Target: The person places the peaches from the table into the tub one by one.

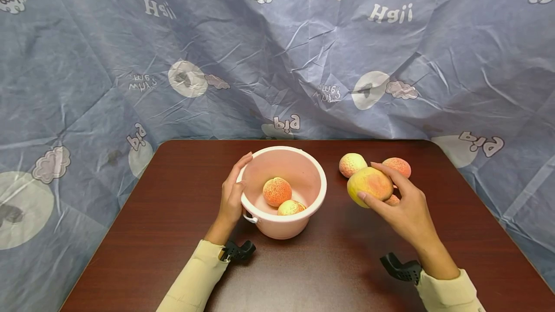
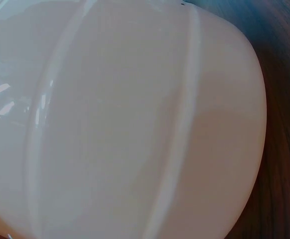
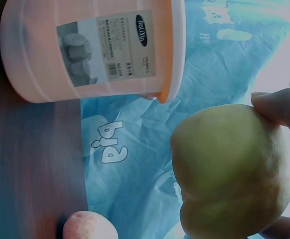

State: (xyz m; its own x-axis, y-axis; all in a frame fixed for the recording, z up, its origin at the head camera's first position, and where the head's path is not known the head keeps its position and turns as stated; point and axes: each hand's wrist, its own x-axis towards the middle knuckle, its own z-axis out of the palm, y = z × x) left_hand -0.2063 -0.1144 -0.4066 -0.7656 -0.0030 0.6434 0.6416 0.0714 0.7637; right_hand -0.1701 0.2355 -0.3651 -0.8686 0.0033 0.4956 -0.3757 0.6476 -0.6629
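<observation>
1. Held peach (image 1: pixel 369 185): a yellow-green fruit with an orange blush, lifted clear of the counter (image 1: pixel 182 254) to the right of the bucket. The right hand (image 1: pixel 405 206) curls its fingers over the top and its thumb underneath; the right wrist view shows a fingertip (image 3: pixel 279 104) pressed on the pale skin of the same fruit (image 3: pixel 229 169).
2. Pink bucket (image 1: pixel 284 191): stands upright near the middle of the counter, its printed label (image 3: pixel 107 45) facing the right wrist camera. The left hand (image 1: pixel 231 191) lies against its left wall with fingers fairly straight, the tips reaching the rim; it steadies rather than grips. The left wrist view shows only the pale wall (image 2: pixel 135 124).
3. Peaches in the bucket: two, an orange one (image 1: pixel 277 191) and a paler one (image 1: pixel 290 207) just beside it.
4. Peaches on the counter: a pale one (image 1: pixel 352 164) and a redder one (image 1: pixel 397 166) behind the held fruit, plus one more (image 1: pixel 392 200) mostly hidden under the right hand.
5. Progress, as judged: two fruits are in, one is in hand between pile and bucket, and three remain outside.
6. Surroundings: a blue cartoon-print cloth (image 1: pixel 86 61) hangs behind and beside the counter.
</observation>
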